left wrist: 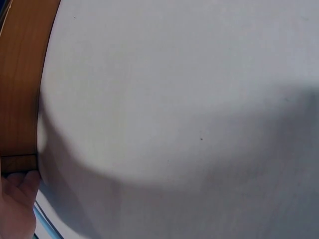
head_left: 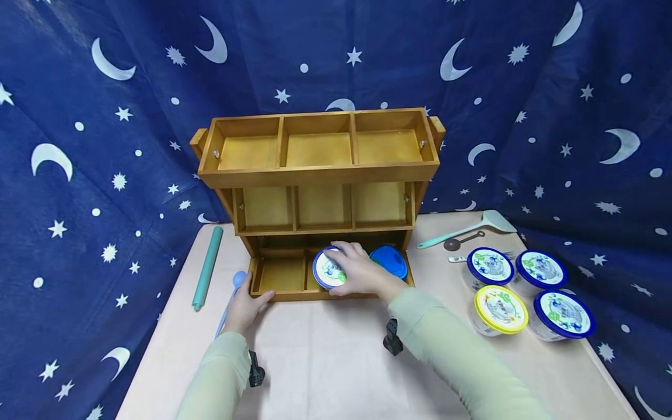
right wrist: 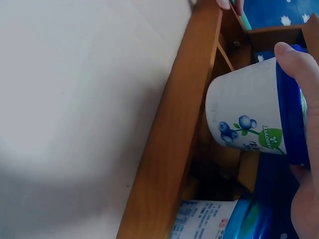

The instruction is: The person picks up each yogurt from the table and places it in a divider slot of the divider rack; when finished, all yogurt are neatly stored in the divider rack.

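In the head view, my right hand (head_left: 362,273) grips a white tub (head_left: 328,269) with a blue lid by its rim, over the middle of the bottom tier of a wooden three-tier box (head_left: 320,175). The right wrist view shows this tub (right wrist: 244,107) tilted, its base just inside the front board (right wrist: 172,124). A second tub with a blue lid (head_left: 389,261) stands in the right part of that tier. My left hand (head_left: 245,308) touches the front left corner of the box, and in the left wrist view its fingertips (left wrist: 22,180) rest against the wood.
Right of the box are three blue-lidded tubs (head_left: 564,314), a yellow-lidded tub (head_left: 501,309), a turquoise spatula (head_left: 467,229), a brown spoon (head_left: 464,240) and a fork partly hidden by tubs. On the left lie a teal roll (head_left: 207,268) and a blue spoon (head_left: 238,279). A star-patterned cloth hangs behind.
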Tool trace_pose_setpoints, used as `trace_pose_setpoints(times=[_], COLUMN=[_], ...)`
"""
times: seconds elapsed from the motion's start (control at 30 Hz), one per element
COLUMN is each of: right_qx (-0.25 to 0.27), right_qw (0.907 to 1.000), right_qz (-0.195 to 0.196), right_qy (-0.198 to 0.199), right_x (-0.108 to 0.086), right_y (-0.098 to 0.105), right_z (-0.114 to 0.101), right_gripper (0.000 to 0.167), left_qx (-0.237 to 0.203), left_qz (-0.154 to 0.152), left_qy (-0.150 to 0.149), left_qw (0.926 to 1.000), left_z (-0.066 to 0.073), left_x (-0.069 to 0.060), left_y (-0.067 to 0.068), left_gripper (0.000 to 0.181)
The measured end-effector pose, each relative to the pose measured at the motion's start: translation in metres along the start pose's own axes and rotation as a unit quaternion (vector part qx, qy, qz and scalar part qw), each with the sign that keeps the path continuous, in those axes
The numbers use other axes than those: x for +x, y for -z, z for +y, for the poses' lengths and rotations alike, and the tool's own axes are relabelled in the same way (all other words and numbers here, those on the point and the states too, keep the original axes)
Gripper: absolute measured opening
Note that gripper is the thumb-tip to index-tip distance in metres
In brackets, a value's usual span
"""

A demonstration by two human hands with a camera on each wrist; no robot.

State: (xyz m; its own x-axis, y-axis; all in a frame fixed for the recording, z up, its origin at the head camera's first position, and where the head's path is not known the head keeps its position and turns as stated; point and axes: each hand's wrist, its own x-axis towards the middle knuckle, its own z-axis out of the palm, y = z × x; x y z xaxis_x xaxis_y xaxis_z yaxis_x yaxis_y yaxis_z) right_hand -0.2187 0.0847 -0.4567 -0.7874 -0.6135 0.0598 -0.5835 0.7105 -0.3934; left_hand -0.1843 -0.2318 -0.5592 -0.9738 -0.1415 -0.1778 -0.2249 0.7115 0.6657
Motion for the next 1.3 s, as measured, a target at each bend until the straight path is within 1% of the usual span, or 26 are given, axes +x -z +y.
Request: trace_pose_setpoints(times=[0.07,0.13,0.2,0.37,0.6,0.83,0.97,1.13,1.3], right_qx=[-0.007,-0.010,-0.011,0.004,0.019,0.052,0.063,0.063,0.065], right_qw=[0.9999,0.9997,0.9996,0.9997,0.9976,0.9927,0.9904,0.9884,0.9853], right_qz=[0.013,0.018,0.022,0.019,0.015,-0.001,-0.003,-0.014,-0.031], right_qy=[-0.006,-0.013,-0.011,-0.014,-0.065,-0.109,-0.123,-0.137,-0.155], right_x=[0.006,0.011,0.015,0.021,0.024,0.026,0.027,0.027,0.027], right_y=[-0.003,-0.005,-0.009,-0.021,-0.035,-0.038,-0.038,-0.040,-0.041], right_z=[-0.001,-0.003,-0.006,-0.009,-0.008,-0.012,-0.013,-0.013,-0.013], right_gripper=[0.090,0.089,0.087,0.084,0.086,0.088,0.088,0.089,0.090], left_qx=[0.000,0.002,0.005,0.004,0.005,0.013,0.010,0.005,0.004], left_qz=[0.001,0.002,0.002,0.002,-0.006,0.002,0.008,0.010,0.009], left_qy=[0.001,-0.001,-0.002,-0.002,0.004,0.001,-0.002,-0.002,-0.001], left_qw=[1.0000,1.0000,1.0000,1.0000,1.0000,0.9999,0.9999,0.9999,1.0000], left_z=[0.000,-0.001,-0.002,-0.004,0.000,0.002,0.001,0.001,0.001], left_x=[-0.001,0.000,0.000,0.002,-0.001,-0.001,-0.001,-0.002,-0.004], left_y=[0.001,0.001,0.001,-0.001,0.002,0.002,0.001,-0.001,0.001], left_gripper=[0.097,0.097,0.097,0.098,0.097,0.096,0.096,0.096,0.096])
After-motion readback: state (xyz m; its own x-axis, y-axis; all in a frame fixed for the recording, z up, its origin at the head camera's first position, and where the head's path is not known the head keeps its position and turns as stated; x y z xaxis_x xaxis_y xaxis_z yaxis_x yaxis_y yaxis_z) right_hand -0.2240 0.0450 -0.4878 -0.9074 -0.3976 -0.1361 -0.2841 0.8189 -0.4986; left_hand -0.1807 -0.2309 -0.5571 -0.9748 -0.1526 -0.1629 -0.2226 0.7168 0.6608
